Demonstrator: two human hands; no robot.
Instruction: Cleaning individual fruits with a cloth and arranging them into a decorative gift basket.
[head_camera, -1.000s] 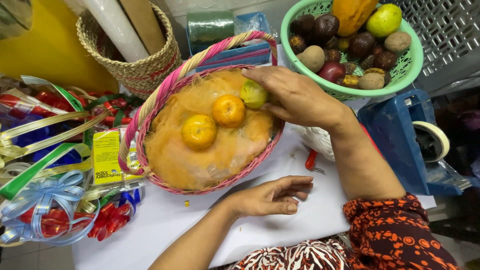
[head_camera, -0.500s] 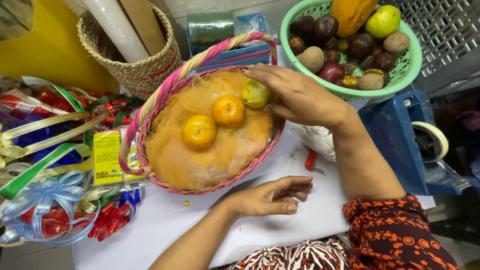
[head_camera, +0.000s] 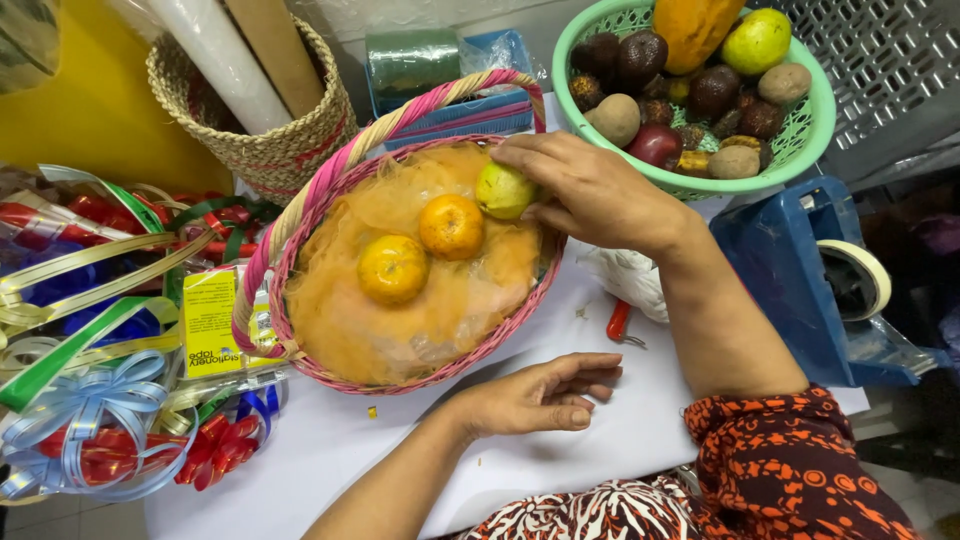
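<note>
- Ribbon bows (head_camera: 75, 430) in blue, red and green lie heaped at the far left.
- A woven basket (head_camera: 265, 140) behind them holds paper rolls.
- The pink basket (head_camera: 330, 355) sits on the white surface (head_camera: 330, 450), lined with orange netting, with two oranges (head_camera: 393, 268) inside.
- The left hand (head_camera: 535, 395) rests on the surface just beside the basket's near rim, fingers loosely spread, holding nothing.
- The green fruit (head_camera: 503, 190) sits at the basket's far right edge, near one orange.
- The right hand (head_camera: 595, 190) has its fingers closed around that fruit.
- A green bowl (head_camera: 810, 130) of mixed fruit stands behind.
</note>
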